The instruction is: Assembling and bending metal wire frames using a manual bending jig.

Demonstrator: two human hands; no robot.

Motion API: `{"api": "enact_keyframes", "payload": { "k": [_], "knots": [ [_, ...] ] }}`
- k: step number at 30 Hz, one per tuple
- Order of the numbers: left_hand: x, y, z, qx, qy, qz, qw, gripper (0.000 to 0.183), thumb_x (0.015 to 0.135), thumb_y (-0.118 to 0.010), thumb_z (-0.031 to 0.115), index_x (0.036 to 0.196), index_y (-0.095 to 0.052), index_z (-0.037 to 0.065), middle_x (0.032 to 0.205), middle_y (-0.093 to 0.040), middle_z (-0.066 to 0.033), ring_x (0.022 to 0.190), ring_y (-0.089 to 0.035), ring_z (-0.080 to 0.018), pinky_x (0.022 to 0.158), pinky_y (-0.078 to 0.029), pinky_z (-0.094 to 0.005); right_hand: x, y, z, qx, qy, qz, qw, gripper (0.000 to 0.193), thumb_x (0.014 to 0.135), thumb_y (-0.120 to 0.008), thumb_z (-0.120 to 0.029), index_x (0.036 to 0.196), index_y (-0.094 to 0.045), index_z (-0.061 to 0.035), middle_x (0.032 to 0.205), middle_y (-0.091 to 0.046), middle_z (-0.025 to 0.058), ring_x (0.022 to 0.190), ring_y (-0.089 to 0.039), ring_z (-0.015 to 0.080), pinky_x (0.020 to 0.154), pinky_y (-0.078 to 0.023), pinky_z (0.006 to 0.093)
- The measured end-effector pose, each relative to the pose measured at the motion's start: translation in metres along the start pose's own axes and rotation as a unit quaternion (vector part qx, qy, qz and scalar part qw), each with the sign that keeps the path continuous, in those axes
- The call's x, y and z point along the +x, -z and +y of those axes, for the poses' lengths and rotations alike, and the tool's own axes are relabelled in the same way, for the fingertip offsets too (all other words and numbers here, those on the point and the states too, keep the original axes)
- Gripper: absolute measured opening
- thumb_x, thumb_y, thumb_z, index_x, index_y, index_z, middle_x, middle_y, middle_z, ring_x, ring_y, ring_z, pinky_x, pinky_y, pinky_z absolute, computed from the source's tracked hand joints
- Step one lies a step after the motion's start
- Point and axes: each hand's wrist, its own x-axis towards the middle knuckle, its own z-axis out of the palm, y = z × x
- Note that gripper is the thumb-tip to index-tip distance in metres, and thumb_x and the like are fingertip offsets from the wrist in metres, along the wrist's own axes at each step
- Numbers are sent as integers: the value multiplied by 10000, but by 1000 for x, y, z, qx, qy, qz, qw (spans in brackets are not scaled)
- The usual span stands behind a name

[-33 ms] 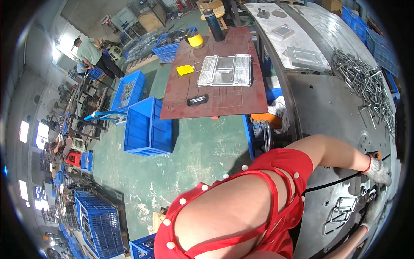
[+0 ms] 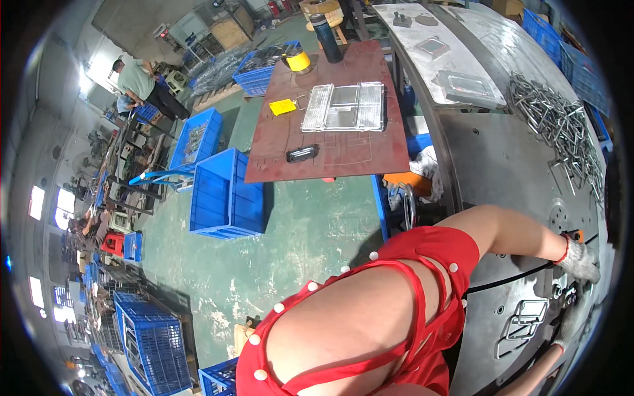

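Two bent wire loops (image 2: 522, 320) lie near one gloved left hand (image 2: 580, 261), grip unclear.

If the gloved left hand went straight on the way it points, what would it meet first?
The left hand points toward the picture's right rim; only the grey metal worktable shows beyond it, so the way looks free, though depth is unclear.

Blue crates (image 2: 224, 195) on green floor, brown table (image 2: 343, 148) w/ metal tray (image 2: 343, 107), bottle (image 2: 327, 30).

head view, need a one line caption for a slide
Gloved left hand reaches across a grey metal workbench near bent wire loops; blue crates line the green floor.
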Motion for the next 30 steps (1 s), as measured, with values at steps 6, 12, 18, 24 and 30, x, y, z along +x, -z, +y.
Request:
{"api": "enact_keyframes", "payload": {
  "k": [6,12,18,24,30],
  "knots": [
    [78,-16,-81,177,-314,52,931,246,858,-645,256,1069,-702,143,942,-704,-166,856,-690,-359,723,-552,-477,29,-5,-37,-72,92,-14,993,547,892,-391,88,1424,-507,36,1535,-442,137,1411,-405,233,1153,-313,333],
    [44,-15,-41,8,-83,-58,995,276,847,-639,266,1071,-690,114,953,-689,-206,862,-683,-384,736,-549,-494,-2,3,-15,-71,36,-15,997,558,876,-407,114,1417,-515,30,1518,-463,139,1376,-435,235,1101,-362,323],
    [55,-11,-50,51,-165,-15,985,365,859,-575,339,954,-714,15,885,-718,-193,839,-684,-356,751,-546,-450,12,-3,-6,-32,76,21,996,563,885,-425,102,1435,-501,8,1527,-450,146,1420,-394,253,1156,-305,351],
    [18,4,-17,-57,-29,-22,998,378,863,-563,344,942,-717,8,870,-724,-179,829,-691,-332,750,-549,-438,8,2,12,-37,59,7,998,554,889,-498,65,1440,-496,4,1520,-460,156,1425,-393,273,1162,-303,366],
    [16,7,-14,-79,-10,-14,997,400,865,-548,349,938,-716,-7,852,-729,-167,815,-698,-301,765,-549,-427,13,-1,0,-87,87,20,992,579,876,-592,15,1446,-494,-12,1519,-470,147,1410,-411,267,1155,-310,361]
  ]
}}
